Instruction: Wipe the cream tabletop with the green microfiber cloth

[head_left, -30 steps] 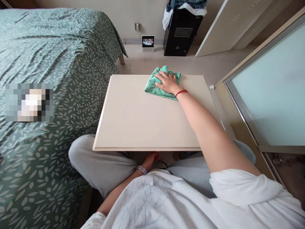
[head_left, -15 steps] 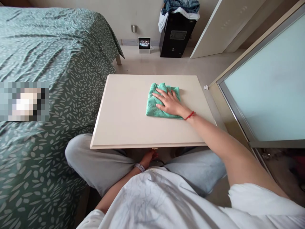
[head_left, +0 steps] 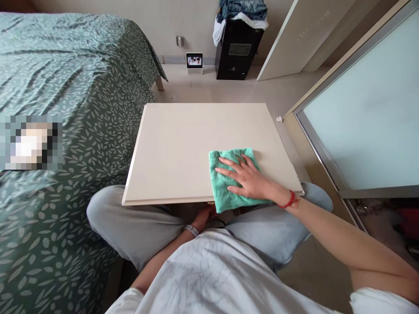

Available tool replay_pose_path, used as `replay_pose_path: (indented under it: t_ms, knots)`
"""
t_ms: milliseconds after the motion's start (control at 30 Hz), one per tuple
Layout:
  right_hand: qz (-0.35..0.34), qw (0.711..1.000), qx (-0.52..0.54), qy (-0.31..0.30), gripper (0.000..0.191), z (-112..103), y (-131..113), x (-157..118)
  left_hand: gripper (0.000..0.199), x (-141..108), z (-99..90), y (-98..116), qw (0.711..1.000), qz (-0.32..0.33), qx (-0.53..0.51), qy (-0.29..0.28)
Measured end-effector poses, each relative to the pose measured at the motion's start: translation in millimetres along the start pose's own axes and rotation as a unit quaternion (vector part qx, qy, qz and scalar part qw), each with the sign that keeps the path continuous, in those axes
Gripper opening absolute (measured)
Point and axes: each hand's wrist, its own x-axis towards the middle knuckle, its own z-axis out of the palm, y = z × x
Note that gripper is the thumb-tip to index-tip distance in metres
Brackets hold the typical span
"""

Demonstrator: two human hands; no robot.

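Note:
A green cloth (head_left: 218,185) lies on the right part of a cream tabletop (head_left: 176,148), its near corner hanging over the front edge. My right hand (head_left: 250,178) rests flat on the cloth, fingers spread, with a red string on the wrist. Below the table's front edge, between my legs, is my left hand (head_left: 203,216), wearing a light watch band. It is near a small brass-coloured fitting under the edge; its fingers are partly hidden in shadow.
A bed (head_left: 114,109) with a green leaf-patterned cover stands at the left. Beyond the table are a small screen (head_left: 194,63) and a black cabinet (head_left: 238,50) topped with clothes. A framed glass panel (head_left: 366,109) is on the right.
My right hand and the cloth have moved toward me and slightly right, from the table's middle to its front edge. The cloth looks flatter. My left hand stays in place.

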Motion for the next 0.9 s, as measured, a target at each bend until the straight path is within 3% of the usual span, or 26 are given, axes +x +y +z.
replay_pose_path:
  t_ms: [367,533,700,900]
  knots:
    - [0.123,0.991,0.024,0.047,0.079,-32,122,169,0.022,8,-4.9,-4,0.999,-0.001,-0.043,0.008]
    - [0.173,0.982,0.043,0.057,0.082,-39,161,214,0.022,9,-6.0,-5,0.999,-0.002,-0.047,0.015]
    - [0.192,0.979,0.023,0.061,0.083,-40,156,213,0.023,6,-5.7,-3,0.999,0.004,-0.048,0.013]
    - [0.163,0.986,0.002,0.038,0.082,-32,107,149,0.023,3,-4.1,-1,0.999,0.006,-0.046,0.010]
